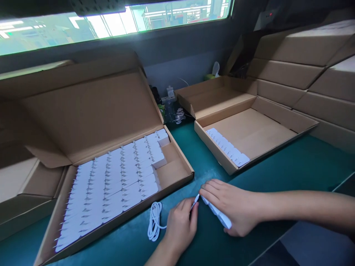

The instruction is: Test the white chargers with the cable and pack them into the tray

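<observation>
My right hand (231,208) curls over a row of small white packs (222,218) lying on the green table near its front edge. My left hand (180,223) pinches the plug end of a white cable (195,201) right at the end of that row. The rest of the cable lies in a coiled bundle (154,221) to the left of my left hand.
A large open cardboard box (177,173) on the left holds several rows of white packs (111,183). A second open box (273,138) at the right holds one short row of packs (229,147). Closed cartons (302,77) stack at the far right. Clutter sits by the wall.
</observation>
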The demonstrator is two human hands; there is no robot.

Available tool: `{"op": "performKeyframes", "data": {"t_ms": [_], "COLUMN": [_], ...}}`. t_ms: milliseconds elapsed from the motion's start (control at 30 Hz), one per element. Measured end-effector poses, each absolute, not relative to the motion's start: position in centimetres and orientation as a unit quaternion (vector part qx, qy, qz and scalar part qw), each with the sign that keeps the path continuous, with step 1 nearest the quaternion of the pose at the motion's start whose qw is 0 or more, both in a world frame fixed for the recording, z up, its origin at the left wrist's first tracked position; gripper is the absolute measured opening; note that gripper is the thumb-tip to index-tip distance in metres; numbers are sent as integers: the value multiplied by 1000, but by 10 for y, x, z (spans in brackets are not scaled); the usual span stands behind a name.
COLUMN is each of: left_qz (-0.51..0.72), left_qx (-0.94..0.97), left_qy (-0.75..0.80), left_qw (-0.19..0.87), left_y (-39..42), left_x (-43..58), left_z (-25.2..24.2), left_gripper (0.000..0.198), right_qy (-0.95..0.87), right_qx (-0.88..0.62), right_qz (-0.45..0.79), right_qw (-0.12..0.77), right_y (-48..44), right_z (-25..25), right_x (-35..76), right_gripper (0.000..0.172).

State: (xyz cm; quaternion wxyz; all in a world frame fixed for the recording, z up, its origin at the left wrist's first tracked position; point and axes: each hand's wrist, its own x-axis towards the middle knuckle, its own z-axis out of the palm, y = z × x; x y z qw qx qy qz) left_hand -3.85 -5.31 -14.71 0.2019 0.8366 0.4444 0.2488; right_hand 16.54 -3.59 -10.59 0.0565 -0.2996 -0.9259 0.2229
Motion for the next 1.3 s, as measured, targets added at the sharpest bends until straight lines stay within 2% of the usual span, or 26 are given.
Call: {"op": "performKeyframes", "data": {"t_ms": [233, 400, 900, 1300], "left_qz": [277, 248, 213, 229], "left_qx": [829, 847, 894, 875], "left_qy": [427, 410, 365, 366], "left_qw": [230, 231, 148, 219], "left_y": [-59, -55, -45, -48], "left_x": [-42, -43, -33, -54], "left_z": [-146, -144, -142, -141], "left_gripper": [14, 15, 18, 14], "right_qy": [-917, -912, -922, -926], "right_qx": [-313, -321, -301, -316], "right_qz": [232, 233, 228, 195], "right_qw": [84, 102, 89, 69], "right_y": [-35, -35, -35, -33], "right_z": [-114, -113, -112, -109], "right_x": [165, 163, 164, 162], "right_gripper": [84, 80, 77, 80]}}
